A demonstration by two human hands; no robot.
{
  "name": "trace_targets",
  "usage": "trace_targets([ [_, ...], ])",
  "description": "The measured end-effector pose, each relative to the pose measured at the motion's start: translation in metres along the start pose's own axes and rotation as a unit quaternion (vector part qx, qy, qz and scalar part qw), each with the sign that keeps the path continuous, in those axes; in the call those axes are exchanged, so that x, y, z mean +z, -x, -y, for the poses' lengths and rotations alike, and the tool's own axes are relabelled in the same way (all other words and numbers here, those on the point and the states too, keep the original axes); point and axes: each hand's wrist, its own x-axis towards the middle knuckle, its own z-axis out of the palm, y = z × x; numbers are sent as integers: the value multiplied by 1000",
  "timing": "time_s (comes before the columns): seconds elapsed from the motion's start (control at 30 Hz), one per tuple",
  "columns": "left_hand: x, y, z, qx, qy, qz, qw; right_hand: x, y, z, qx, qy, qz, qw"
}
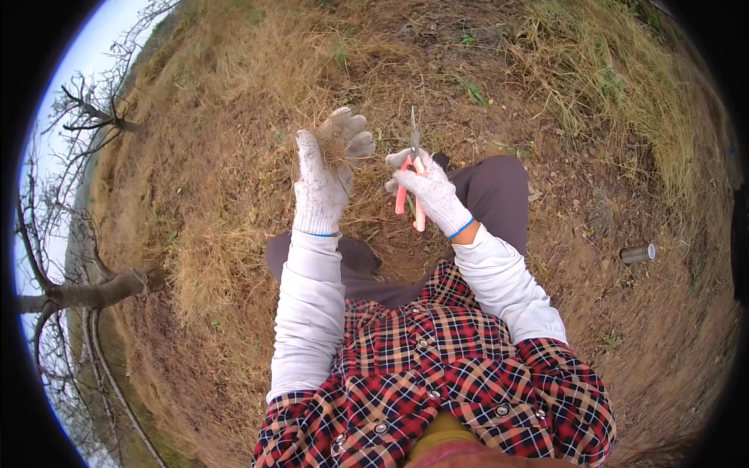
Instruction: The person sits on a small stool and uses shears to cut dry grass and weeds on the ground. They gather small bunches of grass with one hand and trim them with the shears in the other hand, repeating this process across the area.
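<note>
My left hand (pixel 325 190), in a white knit glove, is turned palm up with its fingers apart and loosely curled. A small tuft of dry grass (pixel 332 147) rests in that palm, between thumb and fingers. To its right, my right hand (pixel 436 190), gloved the same way, holds garden snips (pixel 416 153) by their pinkish-red handles. Their narrow metal blades point away from me and appear nearly together. The two hands are apart, above ground strewn with cut-looking dry straw (pixel 374 205).
My bent legs in dark trousers (pixel 491 181) frame the ground before me. A metal cylinder (pixel 636 253) lies on the soil at the right. Taller grass (pixel 620 88) grows at the upper right. Bare-branched trees (pixel 96 292) stand along the left.
</note>
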Motion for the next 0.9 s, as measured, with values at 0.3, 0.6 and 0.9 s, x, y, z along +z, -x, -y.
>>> trace_targets([
  [0.3,30,21,33,-82,-45,20,995,-4,24,45,-212,157,-93,960],
  [0.6,47,21,59,-47,-107,53,992,17,32,42,-286,196,-136,928],
  [0.9,32,16,59,-44,-167,71,982,-2,12,28,-345,252,-214,878],
])
